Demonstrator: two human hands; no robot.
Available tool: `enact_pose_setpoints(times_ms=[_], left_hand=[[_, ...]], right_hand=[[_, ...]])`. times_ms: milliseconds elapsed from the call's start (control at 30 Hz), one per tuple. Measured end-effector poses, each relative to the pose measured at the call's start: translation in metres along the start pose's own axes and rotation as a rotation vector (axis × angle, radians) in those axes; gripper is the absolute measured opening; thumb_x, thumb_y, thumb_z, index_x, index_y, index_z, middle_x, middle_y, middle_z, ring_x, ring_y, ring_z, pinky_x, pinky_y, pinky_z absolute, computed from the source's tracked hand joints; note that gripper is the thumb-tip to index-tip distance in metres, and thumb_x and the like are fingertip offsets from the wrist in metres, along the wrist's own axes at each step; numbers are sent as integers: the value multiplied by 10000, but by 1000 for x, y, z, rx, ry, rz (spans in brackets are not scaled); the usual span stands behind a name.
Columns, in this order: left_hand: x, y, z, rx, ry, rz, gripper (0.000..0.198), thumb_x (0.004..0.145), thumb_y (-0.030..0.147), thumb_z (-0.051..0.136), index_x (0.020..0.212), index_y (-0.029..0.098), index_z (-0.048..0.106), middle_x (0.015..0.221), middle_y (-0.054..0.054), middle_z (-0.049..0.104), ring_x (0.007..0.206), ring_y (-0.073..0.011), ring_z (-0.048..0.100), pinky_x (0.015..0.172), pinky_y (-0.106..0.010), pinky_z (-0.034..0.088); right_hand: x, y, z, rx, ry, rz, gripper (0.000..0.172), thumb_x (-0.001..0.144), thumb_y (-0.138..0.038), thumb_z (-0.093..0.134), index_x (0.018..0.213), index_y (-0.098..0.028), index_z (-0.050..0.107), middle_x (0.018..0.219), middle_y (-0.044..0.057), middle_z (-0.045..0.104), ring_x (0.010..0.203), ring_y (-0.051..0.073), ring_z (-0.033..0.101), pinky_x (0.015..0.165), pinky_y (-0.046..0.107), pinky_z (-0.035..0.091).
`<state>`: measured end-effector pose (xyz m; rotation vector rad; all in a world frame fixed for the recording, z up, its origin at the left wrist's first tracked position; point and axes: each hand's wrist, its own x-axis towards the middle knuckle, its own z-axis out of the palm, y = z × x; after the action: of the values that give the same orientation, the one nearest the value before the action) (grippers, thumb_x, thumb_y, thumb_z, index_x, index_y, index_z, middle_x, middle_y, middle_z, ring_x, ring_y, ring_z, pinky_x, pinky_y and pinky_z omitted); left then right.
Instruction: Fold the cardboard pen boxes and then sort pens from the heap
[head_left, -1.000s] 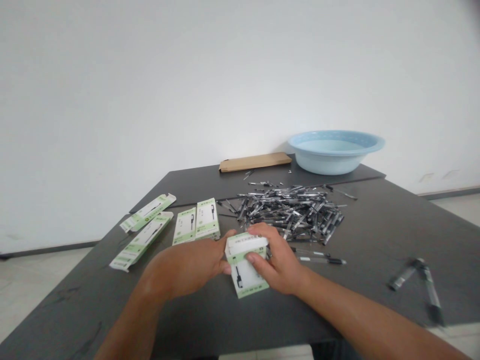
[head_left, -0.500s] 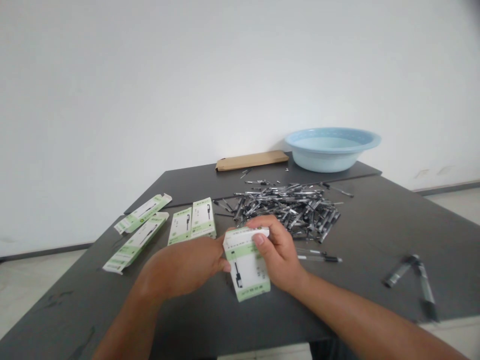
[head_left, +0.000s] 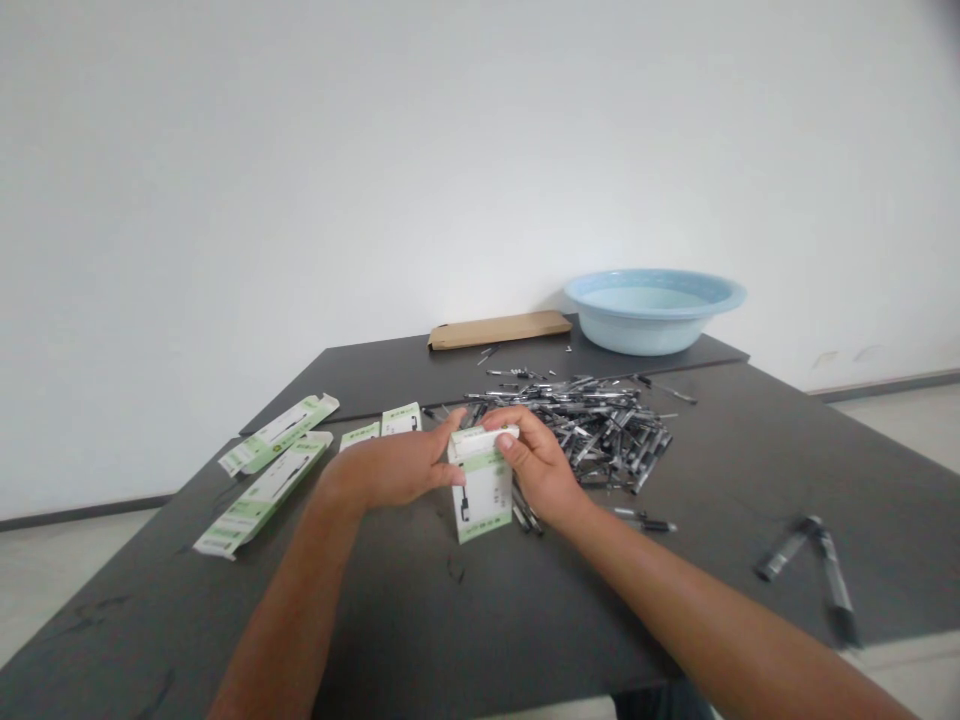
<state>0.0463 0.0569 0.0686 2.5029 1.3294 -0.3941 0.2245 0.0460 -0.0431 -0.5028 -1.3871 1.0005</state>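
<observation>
A white and green pen box point(head_left: 484, 495) stands upright between my hands, close above or on the dark table; I cannot tell whether its base touches. My right hand point(head_left: 544, 470) grips its top right corner, thumb on the front face and fingers behind. At the box's left edge is my left hand point(head_left: 401, 465), its thumb against the front and its forefinger raised behind the edge; its other fingers are hidden. The top flap looks folded over. Just beyond my right hand lies a heap of black and clear pens point(head_left: 600, 420).
Two open pen boxes point(head_left: 262, 495) lie at the left, with two more pen boxes point(head_left: 401, 420) partly behind my left hand. A light blue basin point(head_left: 652, 335) and a flat brown cardboard piece point(head_left: 499, 330) are at the back. Loose pens point(head_left: 836, 580) lie near the right edge.
Both hands and the pen box have moved farther from me, toward the pen heap. My left forefinger has lifted into view behind the box edge. The camera view has shifted slightly.
</observation>
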Motion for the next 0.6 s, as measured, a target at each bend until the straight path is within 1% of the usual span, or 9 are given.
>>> enact_pose_setpoints(times_ms=[100,233,300,367,433,500,533,567,600], left_hand=[[3,-5,3,11,-11,-20,806,921,429,392,1477,-8,4,1512,-224,234,1337,-265,350,1038,-310,315],[3,-10,5,-37,-18,38,815,912,434,411,1483,20,4,1434,-194,420,1249,-276,465,964,-318,398],[2,-11,5,-63,-19,59,803,910,417,416,1486,36,8,1400,-170,475,1216,-272,496,936,-313,420],[1,-11,4,-70,-29,47,799,906,409,423,1486,31,23,1419,-176,449,1222,-270,490,944,-300,413],[1,-10,4,-59,-50,29,789,904,424,428,1486,36,63,1488,-189,330,1248,-270,464,978,-298,385],[1,-10,4,-45,-61,37,765,902,443,431,1487,71,106,1531,-181,217,1263,-269,445,1008,-313,359],[1,-10,4,-41,-58,51,748,904,447,431,1487,93,123,1534,-171,213,1258,-268,449,1008,-321,361],[2,-10,4,-37,-54,73,730,906,446,433,1485,113,139,1525,-161,252,1244,-267,463,995,-323,373],[2,-10,3,-27,-45,99,713,908,439,437,1483,126,154,1497,-150,329,1217,-264,488,971,-316,393]], right_hand=[[4,1,4,-13,16,52,206,890,-422,541,974,-238,580,742,-7,552,664,149,531,570,246,422],[5,-4,13,-1,84,61,203,888,-408,545,970,-222,555,768,-6,546,623,125,499,530,227,400],[5,-4,17,-5,118,38,199,889,-400,544,955,-213,554,768,-4,543,616,120,491,530,227,398],[4,-3,19,-1,133,21,192,888,-391,546,946,-208,555,767,-4,544,621,121,495,539,229,403],[3,-2,20,2,146,4,183,890,-380,544,949,-207,559,788,2,556,646,126,510,560,236,412],[1,-2,20,-16,157,-20,177,894,-370,537,952,-206,569,823,10,571,683,133,526,594,246,424],[0,-2,20,-33,160,-34,176,897,-366,533,954,-206,576,841,14,578,700,137,531,609,250,427],[-1,-3,19,-54,160,-45,176,898,-363,529,952,-205,583,856,19,582,716,140,533,622,255,430],[-1,-4,19,-73,159,-51,176,900,-360,525,949,-204,588,864,23,585,729,144,535,632,259,433]])
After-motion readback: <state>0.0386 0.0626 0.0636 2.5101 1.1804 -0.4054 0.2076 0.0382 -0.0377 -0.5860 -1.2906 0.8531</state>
